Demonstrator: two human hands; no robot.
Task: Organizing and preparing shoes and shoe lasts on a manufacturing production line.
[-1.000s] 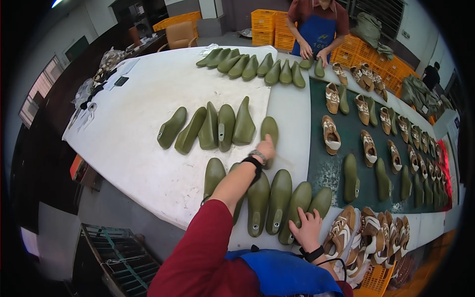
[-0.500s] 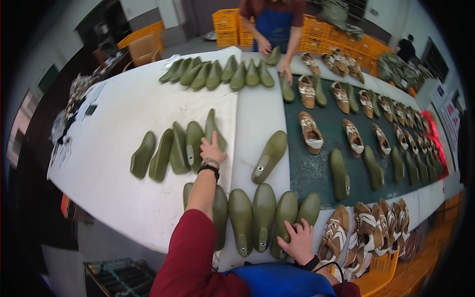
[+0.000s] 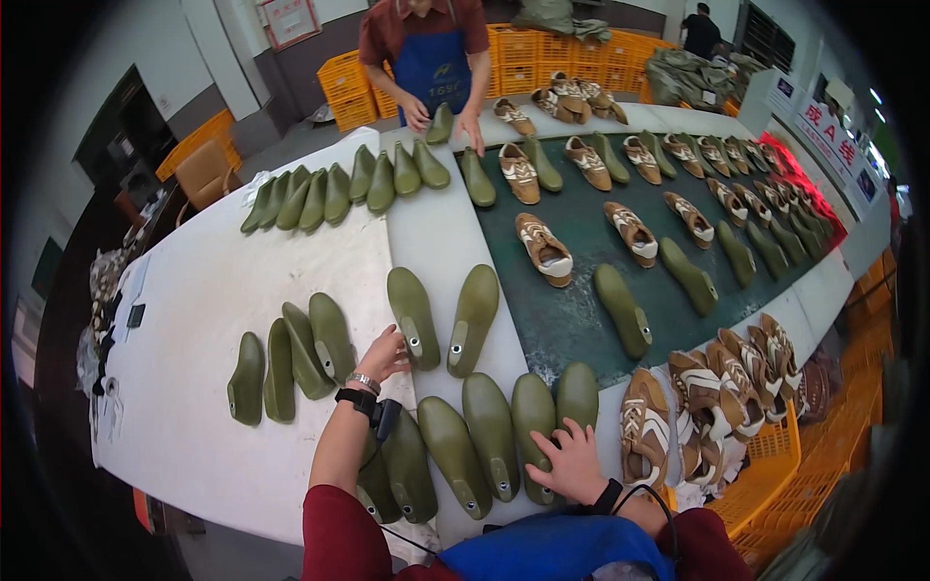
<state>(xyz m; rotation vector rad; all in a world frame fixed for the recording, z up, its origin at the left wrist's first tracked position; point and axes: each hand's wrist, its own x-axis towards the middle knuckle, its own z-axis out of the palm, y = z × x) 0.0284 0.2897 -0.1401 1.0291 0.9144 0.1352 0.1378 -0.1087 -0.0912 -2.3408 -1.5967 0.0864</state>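
Note:
My left hand is beside the heel end of a green shoe last, its fingertips at the edge and slightly apart. A second green last lies just right of that one. My right hand rests with spread fingers on the lower part of another green last in the near row. More lasts lie side by side in that row, among them one toward the left. Left of my left hand is a loose group of lasts on the white surface.
Across the table, a co-worker in a blue apron handles a last. Brown-and-white sneakers and lasts line the dark green belt. More sneakers are piled at right, beside an orange crate.
My left hand has brought a last from the left group to beside the single last near the belt. My right hand stays on the near row. The view has swung right.

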